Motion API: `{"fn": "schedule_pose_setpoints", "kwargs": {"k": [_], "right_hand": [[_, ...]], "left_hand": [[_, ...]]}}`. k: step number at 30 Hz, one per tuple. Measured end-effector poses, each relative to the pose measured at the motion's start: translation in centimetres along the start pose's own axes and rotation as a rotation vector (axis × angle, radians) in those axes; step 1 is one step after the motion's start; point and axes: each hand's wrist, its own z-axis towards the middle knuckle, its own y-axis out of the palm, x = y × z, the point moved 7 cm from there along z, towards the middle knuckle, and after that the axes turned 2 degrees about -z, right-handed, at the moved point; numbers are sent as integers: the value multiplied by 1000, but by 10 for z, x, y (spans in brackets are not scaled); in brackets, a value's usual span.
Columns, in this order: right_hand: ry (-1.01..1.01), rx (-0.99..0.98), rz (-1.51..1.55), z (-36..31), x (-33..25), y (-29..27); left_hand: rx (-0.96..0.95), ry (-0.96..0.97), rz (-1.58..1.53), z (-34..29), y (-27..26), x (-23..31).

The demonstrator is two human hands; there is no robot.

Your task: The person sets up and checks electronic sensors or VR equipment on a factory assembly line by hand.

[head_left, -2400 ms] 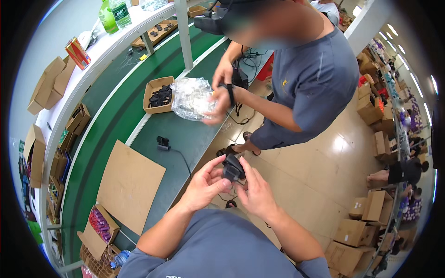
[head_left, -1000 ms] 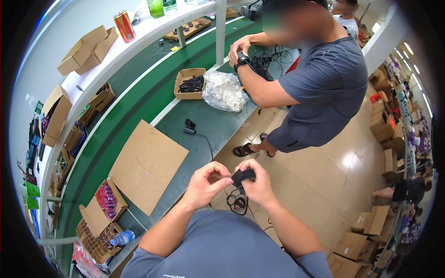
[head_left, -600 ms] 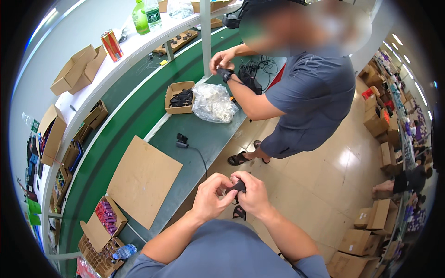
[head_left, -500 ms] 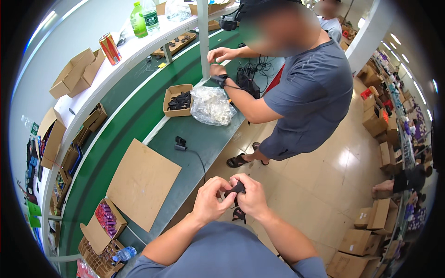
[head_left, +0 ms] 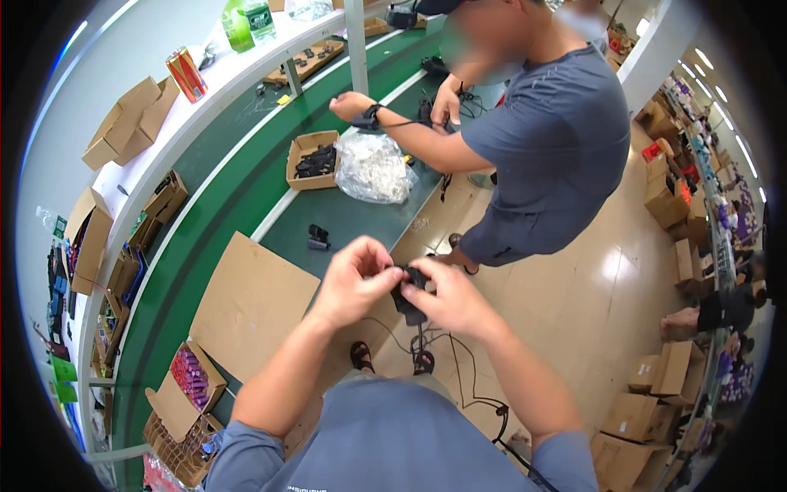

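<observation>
Both hands are raised in front of my body, at the near edge of the green worktable. In my right hand (head_left: 451, 299) is a small black device (head_left: 407, 310), with a thin black cable trailing below it. My left hand (head_left: 348, 287) pinches the device's near-left upper edge between thumb and forefinger; the exact part gripped is hidden. Past my left hand, another small black device (head_left: 318, 238) lies on the tabletop. A large flat cardboard sheet (head_left: 250, 303) is left of my left forearm.
Ahead, a co-worker (head_left: 549, 148) wears a black wrist device. A carton of black parts (head_left: 311, 182) stands beside a clear plastic bag of pale pieces (head_left: 375, 168). Lower left is a box of purple cylinders (head_left: 215, 373). Black cables (head_left: 459, 369) hang by my legs.
My hands have moved up and away from my body with the black device, showing more of its cable. The co-worker's one hand has dropped toward the cables while the other arm stretches left.
</observation>
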Motion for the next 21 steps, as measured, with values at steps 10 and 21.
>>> {"fn": "schedule_pose_setpoints", "kwargs": {"k": [10, 21], "right_hand": [[-231, -337, 266, 43, -72, -10], [27, -94, 467, 65, -22, 28]], "left_hand": [[-49, 308, -99, 9, -16, 120], [245, 427, 73, -3, -46, 80]]}}
